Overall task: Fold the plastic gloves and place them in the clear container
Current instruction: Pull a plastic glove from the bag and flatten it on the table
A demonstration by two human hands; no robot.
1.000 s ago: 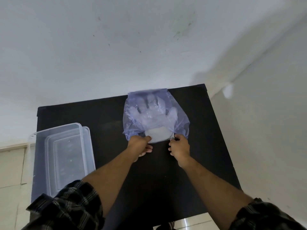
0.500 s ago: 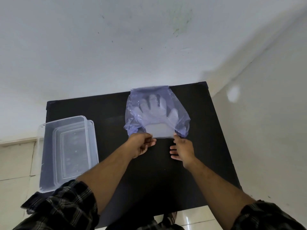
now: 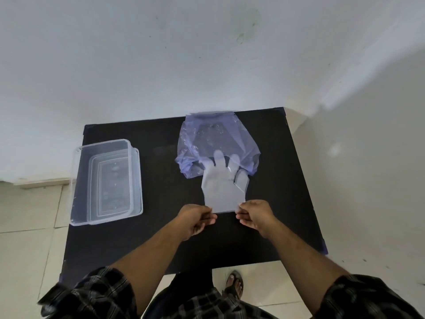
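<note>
A thin translucent plastic glove lies flat on the black table, its fingertips still inside the mouth of a bluish plastic bag. My left hand pinches the glove's cuff at its left corner. My right hand pinches the cuff at its right corner. The clear container stands open at the table's left side, apart from both hands, with nothing visible inside.
A white wall runs behind the table and along its right side. The table's front edge is close to my body, with tiled floor and a sandalled foot below it. The container overhangs the table's left edge.
Both hands have pulled the glove out of the bag toward me by its cuff. The glove now lies mostly outside the bag. The camera has tilted down.
</note>
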